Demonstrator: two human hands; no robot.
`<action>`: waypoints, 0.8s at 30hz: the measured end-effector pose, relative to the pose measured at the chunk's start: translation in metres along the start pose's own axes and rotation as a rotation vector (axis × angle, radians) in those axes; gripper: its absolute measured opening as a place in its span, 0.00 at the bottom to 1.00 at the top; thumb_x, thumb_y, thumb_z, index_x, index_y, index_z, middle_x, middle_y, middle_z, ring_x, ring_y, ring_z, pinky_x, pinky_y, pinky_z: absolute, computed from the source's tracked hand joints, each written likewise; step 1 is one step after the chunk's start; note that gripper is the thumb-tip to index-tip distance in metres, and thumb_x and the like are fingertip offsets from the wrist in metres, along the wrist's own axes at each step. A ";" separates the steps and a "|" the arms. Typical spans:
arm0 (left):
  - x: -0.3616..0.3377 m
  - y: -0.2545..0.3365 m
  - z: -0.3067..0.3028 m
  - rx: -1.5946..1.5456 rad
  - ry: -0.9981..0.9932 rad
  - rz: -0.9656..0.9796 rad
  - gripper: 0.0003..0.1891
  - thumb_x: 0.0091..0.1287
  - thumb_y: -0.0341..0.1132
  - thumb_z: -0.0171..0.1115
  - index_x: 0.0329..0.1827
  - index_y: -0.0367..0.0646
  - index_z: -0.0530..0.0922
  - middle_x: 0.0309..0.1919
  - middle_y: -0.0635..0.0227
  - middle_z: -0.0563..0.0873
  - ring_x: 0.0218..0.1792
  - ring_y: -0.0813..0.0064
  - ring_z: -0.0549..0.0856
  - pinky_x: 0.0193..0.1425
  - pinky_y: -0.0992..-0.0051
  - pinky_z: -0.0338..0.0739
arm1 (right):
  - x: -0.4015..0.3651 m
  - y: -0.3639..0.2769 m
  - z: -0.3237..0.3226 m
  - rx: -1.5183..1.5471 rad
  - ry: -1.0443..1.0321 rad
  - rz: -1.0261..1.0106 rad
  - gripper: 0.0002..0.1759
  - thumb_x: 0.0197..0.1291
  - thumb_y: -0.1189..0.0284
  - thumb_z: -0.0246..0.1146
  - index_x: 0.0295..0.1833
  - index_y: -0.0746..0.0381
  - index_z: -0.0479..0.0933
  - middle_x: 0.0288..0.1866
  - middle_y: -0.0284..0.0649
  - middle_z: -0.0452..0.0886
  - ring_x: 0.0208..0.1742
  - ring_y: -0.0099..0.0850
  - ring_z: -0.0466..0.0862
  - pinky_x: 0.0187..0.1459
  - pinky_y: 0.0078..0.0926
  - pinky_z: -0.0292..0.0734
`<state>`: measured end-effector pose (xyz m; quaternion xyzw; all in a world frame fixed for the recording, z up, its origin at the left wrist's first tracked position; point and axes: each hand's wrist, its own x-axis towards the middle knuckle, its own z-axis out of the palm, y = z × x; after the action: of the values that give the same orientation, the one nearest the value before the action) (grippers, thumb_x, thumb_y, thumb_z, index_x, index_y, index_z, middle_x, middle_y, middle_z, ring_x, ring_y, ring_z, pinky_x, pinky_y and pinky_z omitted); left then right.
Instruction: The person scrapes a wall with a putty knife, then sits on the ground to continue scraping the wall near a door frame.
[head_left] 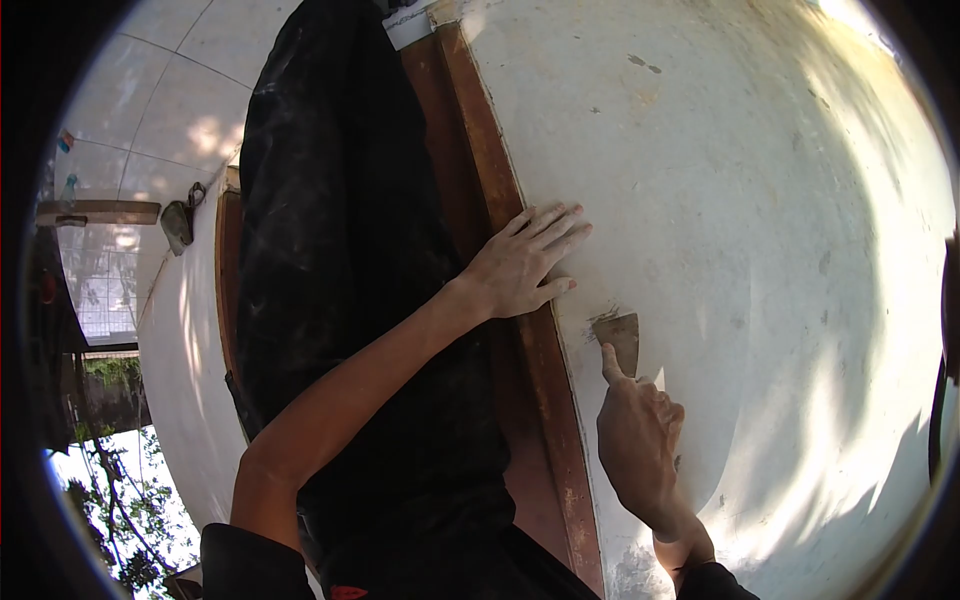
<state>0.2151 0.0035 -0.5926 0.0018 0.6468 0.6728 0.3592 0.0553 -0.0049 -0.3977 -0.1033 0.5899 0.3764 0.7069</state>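
My right hand (640, 435) is wrapped round the handle of a putty knife, which the fingers mostly hide. Its index finger stretches along the wide metal blade of the putty knife (621, 338). The blade lies against the pale, stained wall (730, 250), beside a few dark scuff marks. Further up, my left hand (530, 258) rests with fingers spread, the fingertips on the wall and the palm over the edge of the brown wooden frame (545, 365). Nothing is in the left hand.
My leg in dark trousers (350, 220) lies along the brown frame. At the left are floor tiles (185, 70), a small dark object with a loop (178, 227) and tree foliage (120, 500). Patches of sunlight and shadow fall across the wall's right side.
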 end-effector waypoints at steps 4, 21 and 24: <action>-0.001 0.001 0.001 -0.012 -0.004 -0.002 0.37 0.73 0.57 0.49 0.80 0.47 0.53 0.79 0.61 0.54 0.80 0.64 0.51 0.83 0.60 0.45 | 0.004 -0.002 0.006 0.008 -0.120 0.065 0.33 0.57 0.81 0.60 0.71 0.61 0.70 0.32 0.52 0.83 0.28 0.40 0.87 0.28 0.35 0.79; 0.003 0.004 -0.009 -0.009 -0.029 -0.007 0.37 0.72 0.52 0.53 0.79 0.45 0.54 0.79 0.60 0.55 0.80 0.63 0.53 0.83 0.59 0.47 | 0.031 -0.007 0.011 0.109 0.047 0.021 0.37 0.57 0.82 0.60 0.75 0.63 0.63 0.37 0.50 0.82 0.38 0.42 0.86 0.44 0.38 0.77; 0.002 0.004 -0.008 -0.022 -0.043 -0.017 0.37 0.72 0.51 0.53 0.79 0.45 0.54 0.79 0.60 0.55 0.79 0.62 0.53 0.83 0.59 0.47 | 0.004 -0.006 0.002 0.104 -0.064 0.064 0.37 0.58 0.81 0.60 0.75 0.63 0.63 0.38 0.50 0.82 0.38 0.43 0.86 0.44 0.38 0.77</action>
<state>0.2077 -0.0021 -0.5918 0.0067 0.6315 0.6766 0.3786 0.0610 -0.0061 -0.4028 -0.0354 0.5888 0.3710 0.7173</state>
